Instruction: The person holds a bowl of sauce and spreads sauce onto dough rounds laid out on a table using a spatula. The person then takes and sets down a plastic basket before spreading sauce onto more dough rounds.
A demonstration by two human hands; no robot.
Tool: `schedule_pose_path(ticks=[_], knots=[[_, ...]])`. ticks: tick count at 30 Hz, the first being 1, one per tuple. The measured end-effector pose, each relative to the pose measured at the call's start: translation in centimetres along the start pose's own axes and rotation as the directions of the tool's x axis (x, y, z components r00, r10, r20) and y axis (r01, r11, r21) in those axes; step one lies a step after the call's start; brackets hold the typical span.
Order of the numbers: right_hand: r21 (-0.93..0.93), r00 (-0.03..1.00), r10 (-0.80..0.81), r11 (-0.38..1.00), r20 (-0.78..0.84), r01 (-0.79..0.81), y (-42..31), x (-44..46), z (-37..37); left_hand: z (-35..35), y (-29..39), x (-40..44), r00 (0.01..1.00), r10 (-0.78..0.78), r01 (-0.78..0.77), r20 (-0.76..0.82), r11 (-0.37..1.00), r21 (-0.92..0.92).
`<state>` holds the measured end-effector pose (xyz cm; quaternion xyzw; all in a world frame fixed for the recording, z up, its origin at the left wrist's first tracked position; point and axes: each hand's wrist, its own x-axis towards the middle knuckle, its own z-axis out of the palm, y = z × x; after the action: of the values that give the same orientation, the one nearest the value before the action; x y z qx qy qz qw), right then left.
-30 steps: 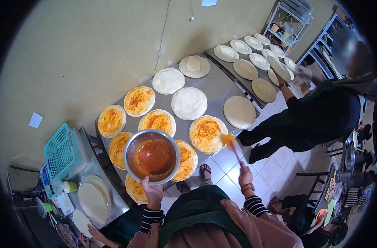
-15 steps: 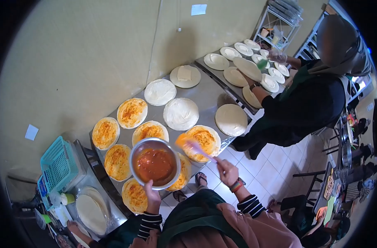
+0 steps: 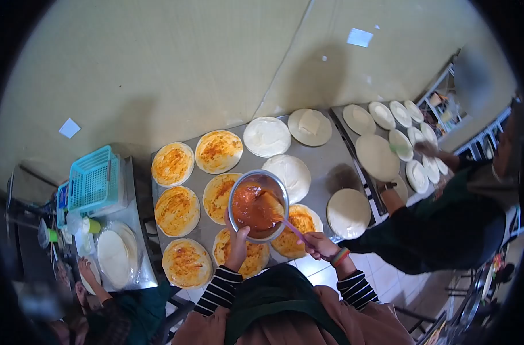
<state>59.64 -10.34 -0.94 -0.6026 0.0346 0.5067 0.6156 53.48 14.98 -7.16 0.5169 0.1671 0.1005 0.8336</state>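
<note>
My left hand (image 3: 237,246) grips the near left side of a metal bowl (image 3: 233,210) of red sauce, held above the table. A spatula (image 3: 295,230) with a pink handle is in my right hand (image 3: 321,246), its orange head dipped in the sauce. Under and around the bowl lie several dough rounds streaked with orange sauce, among them one (image 3: 186,263) at the near left. Behind the bowl is a white-coated round (image 3: 287,177), with another (image 3: 267,137) by the wall. To the right lies a plain round (image 3: 348,213).
A co-worker (image 3: 440,224) at the right holds a dough round (image 3: 377,157) over a second table with several rounds. At the left are a teal basket (image 3: 93,179), stacked rounds (image 3: 113,259) and another person's hands (image 3: 88,273).
The spatula has moved from over a sauced round into the bowl, and my right hand has come in close to it. The view has turned, shifting the tables and the co-worker.
</note>
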Motion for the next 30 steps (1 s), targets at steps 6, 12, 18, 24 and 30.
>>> schedule_pose_path(ticks=[6, 12, 18, 24, 30], knots=[[0.328, 0.973, 0.0, 0.941, 0.229, -0.077, -2.9, 0.4, -6.4, 5.1, -1.0, 1.6, 0.974, -0.086, 0.045, -0.208, 0.98, -0.196], [-0.124, 0.975, -0.152, 0.983, -0.161, 0.133, -2.1, 8.7, -12.2, 4.7, -0.9, -1.7, 0.911, -0.135, 0.022, -0.39, 0.959, -0.281], [-0.965, 0.782, -0.622, 0.228, -0.04, 0.132, 1.8, 10.8, -8.6, 0.4, -0.9, -7.5, 0.9, -0.053, 0.069, -0.434, 0.997, 0.02], [-0.947, 0.699, -0.696, 0.308, -0.161, 0.089, -1.6, 13.1, -10.5, 0.0, 1.7, -8.1, 0.858, -0.128, -0.059, -0.497, 0.937, -0.345], [-0.998, 0.874, -0.483, 0.039, -0.053, -0.039, -2.4, 10.5, -5.2, -0.4, 1.5, -8.8, 0.873, 0.372, -0.083, -0.315, 0.75, 0.657]])
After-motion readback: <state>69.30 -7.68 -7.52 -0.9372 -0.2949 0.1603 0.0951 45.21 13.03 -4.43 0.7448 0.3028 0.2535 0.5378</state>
